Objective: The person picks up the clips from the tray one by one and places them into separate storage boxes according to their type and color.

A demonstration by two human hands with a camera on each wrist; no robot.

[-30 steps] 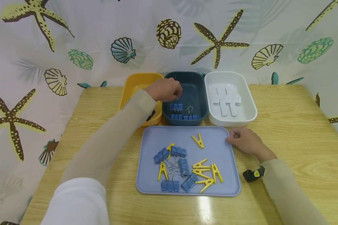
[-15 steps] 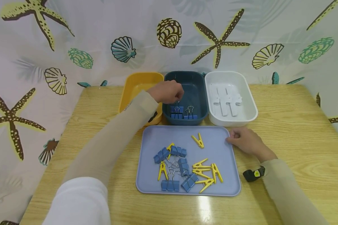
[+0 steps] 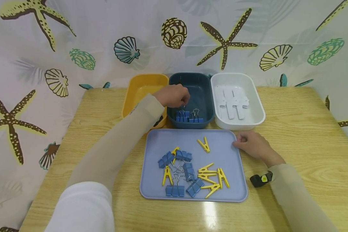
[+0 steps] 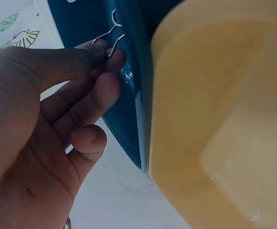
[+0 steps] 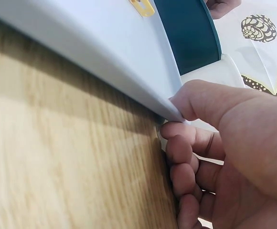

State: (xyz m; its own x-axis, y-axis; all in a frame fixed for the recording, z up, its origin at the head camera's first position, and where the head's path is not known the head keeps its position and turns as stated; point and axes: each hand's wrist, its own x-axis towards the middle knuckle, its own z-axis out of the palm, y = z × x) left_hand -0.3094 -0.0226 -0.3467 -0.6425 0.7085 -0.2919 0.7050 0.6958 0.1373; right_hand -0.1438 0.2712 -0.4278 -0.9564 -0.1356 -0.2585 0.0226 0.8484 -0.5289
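My left hand (image 3: 174,95) is over the near left part of the dark teal bin (image 3: 198,96). Thumb and fingertips pinch the wire handle (image 4: 105,35) of a blue binder clip (image 3: 187,113), whose body sits low in the bin behind other binder clips (image 3: 196,120). At the right, my right hand (image 3: 253,144) grips the far right corner of the lavender tray (image 3: 220,138), thumb on the rim and fingers curled below, as the right wrist view shows. Blue binder clips (image 3: 175,191) and yellow clothespins (image 3: 204,145) lie loose on the tray.
A yellow bin (image 3: 148,80) stands left of the teal one, partly under my left forearm. The white bin (image 3: 253,111) on the right holds several white clip-like pieces (image 3: 230,104). All stand on a wooden table (image 3: 295,129) before a shell-patterned cloth (image 3: 150,19).
My left hand has lowered slightly and shifted a little right, bringing the binder clip down among the others in the teal bin. My right hand stays at the tray corner.
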